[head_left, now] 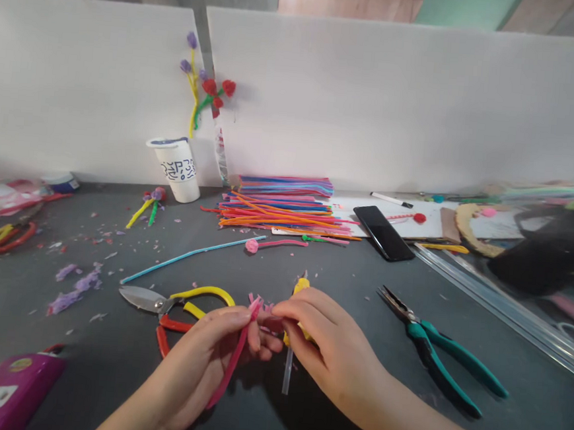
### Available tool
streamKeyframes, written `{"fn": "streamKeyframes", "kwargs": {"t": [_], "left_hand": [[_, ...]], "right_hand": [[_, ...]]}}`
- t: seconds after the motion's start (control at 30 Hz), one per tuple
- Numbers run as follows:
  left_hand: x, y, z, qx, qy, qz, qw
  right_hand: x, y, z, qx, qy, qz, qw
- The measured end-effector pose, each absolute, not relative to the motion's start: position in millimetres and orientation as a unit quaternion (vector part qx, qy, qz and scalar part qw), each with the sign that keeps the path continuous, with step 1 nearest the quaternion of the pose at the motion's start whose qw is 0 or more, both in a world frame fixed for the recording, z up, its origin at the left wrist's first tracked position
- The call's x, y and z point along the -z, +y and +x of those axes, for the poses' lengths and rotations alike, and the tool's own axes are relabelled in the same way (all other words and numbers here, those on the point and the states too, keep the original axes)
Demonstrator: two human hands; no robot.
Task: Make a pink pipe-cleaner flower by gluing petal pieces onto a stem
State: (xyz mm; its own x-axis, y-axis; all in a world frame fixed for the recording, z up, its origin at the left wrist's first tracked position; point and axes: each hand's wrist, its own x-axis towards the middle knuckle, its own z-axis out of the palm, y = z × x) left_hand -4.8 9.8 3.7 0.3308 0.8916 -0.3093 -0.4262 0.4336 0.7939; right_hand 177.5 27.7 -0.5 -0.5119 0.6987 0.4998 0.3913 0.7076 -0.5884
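At a dark table (342, 266), before white panels (375, 109), we see a colorful bundle of fuzzy stems (282, 212) at the far middle. Nearer, our left hand (204, 351) is clamped on a pink stem (234, 366), held at the near middle. The fingertips of our right hand (339, 345) are drawn together beside its frayed tip; we cannot tell whether they pinch it. Green-handled pliers (420, 328) lie to the right, red-and-yellow shears (161, 306) just left of our hands. A white cup (178, 170) stands far left, a black phone (383, 232) lies far right, and a yellow tool (301, 286) is partly hidden behind our right hand. Beyond rests a small pink bloom (251, 245).
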Motion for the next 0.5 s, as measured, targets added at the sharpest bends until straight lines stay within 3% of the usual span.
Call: {"fn": "streamKeyframes", "kwargs": {"t": [0.23, 0.5], "left_hand": [[-5.0, 12.1, -4.7, -0.449, 0.377, 0.312, 0.748], [-7.6, 11.3, -5.5, -0.448, 0.401, 0.261, 0.755]], "right_hand": [[-10.2, 29.7, 176.2, -0.381, -0.783, -0.357, 0.336], [-14.8, 33.0, 179.0, -0.441, -0.722, -0.414, 0.336]]}}
